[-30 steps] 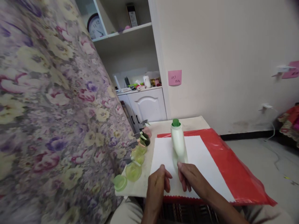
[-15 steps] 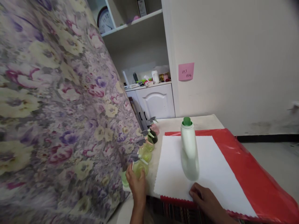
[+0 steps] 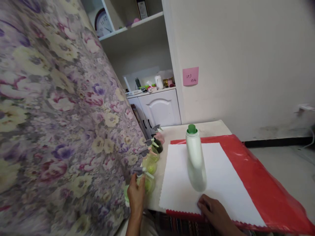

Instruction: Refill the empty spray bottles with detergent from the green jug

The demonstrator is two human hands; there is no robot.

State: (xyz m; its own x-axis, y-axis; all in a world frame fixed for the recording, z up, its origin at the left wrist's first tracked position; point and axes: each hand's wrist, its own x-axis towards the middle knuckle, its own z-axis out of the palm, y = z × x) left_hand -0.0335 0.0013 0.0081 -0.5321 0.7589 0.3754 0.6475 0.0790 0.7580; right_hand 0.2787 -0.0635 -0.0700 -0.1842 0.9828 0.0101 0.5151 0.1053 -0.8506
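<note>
My left hand [image 3: 136, 193] is wrapped round the upper body of a yellow-green spray bottle [image 3: 149, 184] with a grey trigger head, at the table's left edge. Behind that bottle stand several more spray bottles in a row: a yellow one [image 3: 150, 165], then a dark one [image 3: 159, 147] and a pink one [image 3: 159, 136]. My right hand [image 3: 213, 209] rests with curled fingers at the front edge of a white sheet [image 3: 221, 183]. Just beyond it a pale green bottle [image 3: 196, 162] stands upright on the sheet, a green piece in its mouth.
Under the white sheet lies a red plastic cover [image 3: 261, 183] on the table [image 3: 211, 127]. A floral curtain [image 3: 73, 114] hangs close along the left. Partly hidden behind my left hand is a green object [image 3: 126, 194]. A white cabinet [image 3: 161, 109] stands at the back.
The view has shifted slightly, moving the scene left. My left fingers have moved up toward the spray bottle's neck and closed round it. The right hand remains at the sheet's edge.
</note>
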